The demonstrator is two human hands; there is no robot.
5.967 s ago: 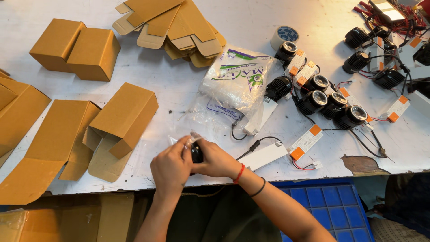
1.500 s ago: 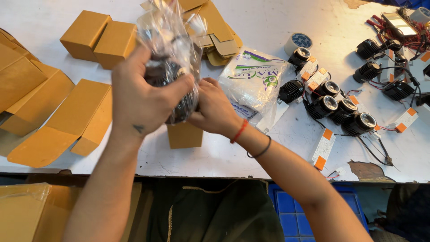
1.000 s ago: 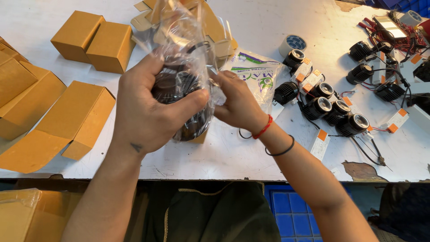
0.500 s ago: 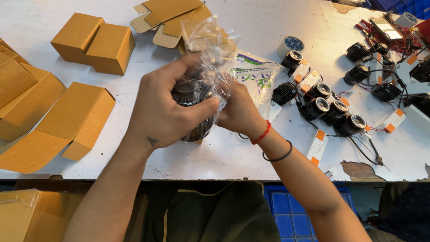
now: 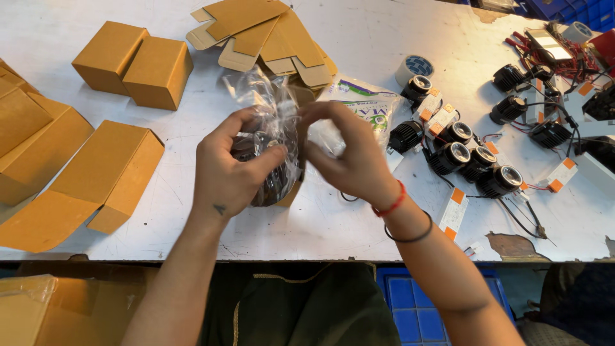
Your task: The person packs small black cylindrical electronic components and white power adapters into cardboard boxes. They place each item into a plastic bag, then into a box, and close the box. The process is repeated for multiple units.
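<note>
My left hand (image 5: 227, 170) grips a black round lamp wrapped in a clear plastic bag (image 5: 272, 138), held just above the white table (image 5: 359, 218). My right hand (image 5: 343, 150) pinches the bag's right side with thumb and fingers. Behind and under the bag stands a small open brown cardboard box (image 5: 296, 186), mostly hidden by the bag and my hands.
Two closed brown boxes (image 5: 134, 61) stand at the back left. Flat and half-folded boxes (image 5: 96, 179) lie left; more flat cartons (image 5: 269, 35) at the back. A white printed pouch (image 5: 359, 109), a tape roll (image 5: 413, 67), and several black lamps (image 5: 471, 160) with wired white drivers lie right.
The bagged lamp has come down from in front of the camera toward the table and the open box. My right hand has shifted to pinching the bag's side.
</note>
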